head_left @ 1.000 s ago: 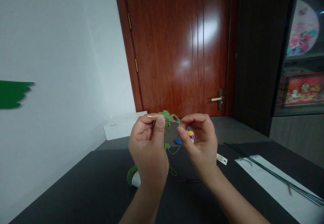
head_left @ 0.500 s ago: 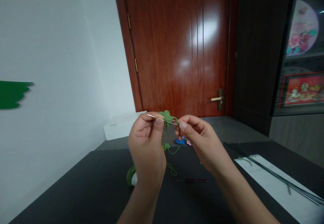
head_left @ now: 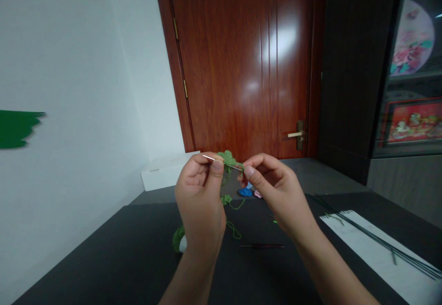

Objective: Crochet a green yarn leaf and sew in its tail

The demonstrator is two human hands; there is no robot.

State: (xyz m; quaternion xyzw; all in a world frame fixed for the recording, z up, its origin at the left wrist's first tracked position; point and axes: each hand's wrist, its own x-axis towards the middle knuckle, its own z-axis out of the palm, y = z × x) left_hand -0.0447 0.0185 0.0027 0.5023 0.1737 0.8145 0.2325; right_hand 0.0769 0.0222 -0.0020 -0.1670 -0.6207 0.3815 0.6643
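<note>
My left hand point(head_left: 200, 185) is closed, pinching a thin metal needle point(head_left: 209, 158) between thumb and forefinger. The needle's bare end sticks out to the left, and its other end reaches right to the fingertips of my right hand point(head_left: 271, 185). Those fingers are closed on green yarn point(head_left: 241, 165) at that end of the needle; whether the yarn passes through an eye is too small to tell. Just behind the left thumb shows a green crocheted piece point(head_left: 228, 158), partly hidden by the hand. Both hands are raised above the dark table.
On the table point(head_left: 120, 259) lie a green yarn ball point(head_left: 178, 239), a small green crocheted piece point(head_left: 226, 199), a crochet hook point(head_left: 264, 246) and a blue crocheted piece point(head_left: 245, 192). Dark green stems point(head_left: 380, 240) cross white paper point(head_left: 366, 254) at right. A white box point(head_left: 162, 174) stands behind.
My right hand has shifted slightly left and down, its thumb and forefinger closing on the yarn by the needle's end. The left hand has barely moved and keeps the needle.
</note>
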